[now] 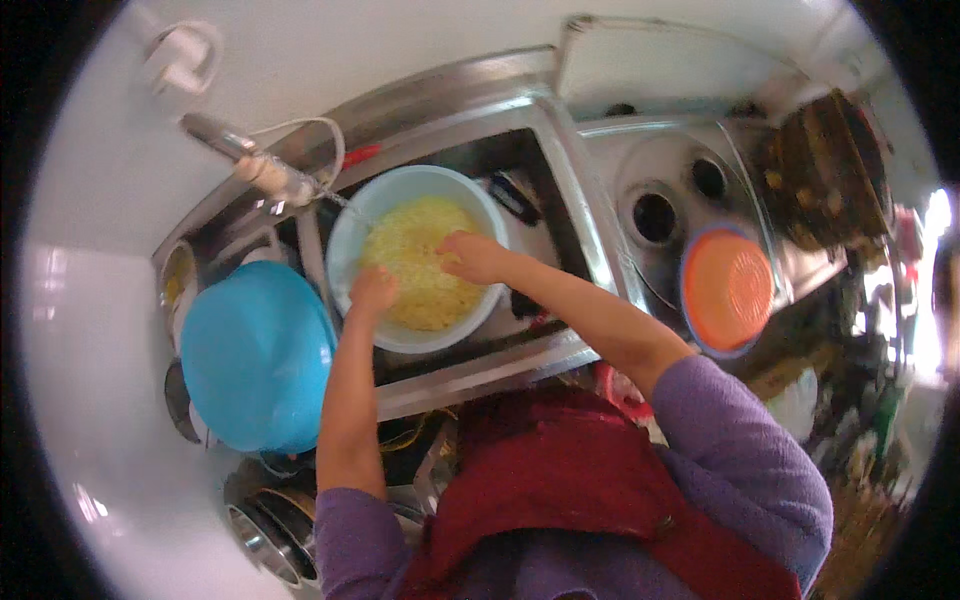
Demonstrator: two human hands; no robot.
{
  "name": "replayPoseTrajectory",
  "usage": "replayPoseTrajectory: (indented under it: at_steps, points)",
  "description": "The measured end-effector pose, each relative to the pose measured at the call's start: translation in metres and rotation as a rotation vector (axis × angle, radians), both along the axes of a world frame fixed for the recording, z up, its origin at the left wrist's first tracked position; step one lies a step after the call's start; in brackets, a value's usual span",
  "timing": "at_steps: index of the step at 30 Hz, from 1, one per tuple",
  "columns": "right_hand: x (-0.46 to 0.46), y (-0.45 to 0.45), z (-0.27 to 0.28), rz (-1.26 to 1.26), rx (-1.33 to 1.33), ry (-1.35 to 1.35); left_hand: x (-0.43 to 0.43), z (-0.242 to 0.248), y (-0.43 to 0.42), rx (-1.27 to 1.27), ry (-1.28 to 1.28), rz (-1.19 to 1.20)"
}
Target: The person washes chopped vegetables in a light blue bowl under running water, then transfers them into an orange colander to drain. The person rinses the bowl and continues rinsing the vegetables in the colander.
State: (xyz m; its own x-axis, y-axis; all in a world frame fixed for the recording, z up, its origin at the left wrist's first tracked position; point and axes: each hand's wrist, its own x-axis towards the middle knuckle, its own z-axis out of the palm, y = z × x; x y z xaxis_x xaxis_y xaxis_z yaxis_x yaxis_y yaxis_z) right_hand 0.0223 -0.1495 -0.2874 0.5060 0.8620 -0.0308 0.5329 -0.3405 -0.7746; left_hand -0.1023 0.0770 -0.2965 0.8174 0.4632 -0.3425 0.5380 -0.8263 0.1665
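Note:
A pale blue plastic basin (346,232) stands in a stainless steel sink (574,217), holding cloudy liquid with a mass of small yellow pieces (427,292); what they are I cannot tell. My left hand (375,291) is at the basin's near left side, its fingertips over or in the contents. My right hand (472,257) reaches in from the right, fingers curled at the yellow mass; whether it holds any is unclear. From the faucet (277,180) at the upper left, a thin stream of water falls into the basin.
An upturned bright blue tub (255,356) sits left of the sink. Dark objects lie in the sink beside the basin, one a black item (515,199). To the right are a metal surface with round holes (654,217), an orange colander (727,291) and a dark brown bulky object (829,172). Pans (274,532) stand lower left.

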Motion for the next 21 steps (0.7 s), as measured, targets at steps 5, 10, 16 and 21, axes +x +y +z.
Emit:
replayPoseTrajectory:
  at_steps: [5, 10, 16, 21]
  points:
    - [0.006, -0.157, 0.05, -0.403, 0.191, 0.155, 0.071, 0.043, -0.087, -0.097, -0.367, -0.299]
    - [-0.008, -0.349, 0.058, -1.108, 0.384, 0.188, 0.146, 0.054, -0.249, -0.509, -0.717, -0.633]
    - [-0.032, -0.545, 0.001, -1.856, 0.034, -0.187, 0.196, 0.002, -0.458, -0.955, -0.285, -0.627]
    - [-0.015, -0.583, -0.047, -1.901, 0.02, 0.116, 0.219, -0.032, -0.561, -1.041, -0.251, -0.411]
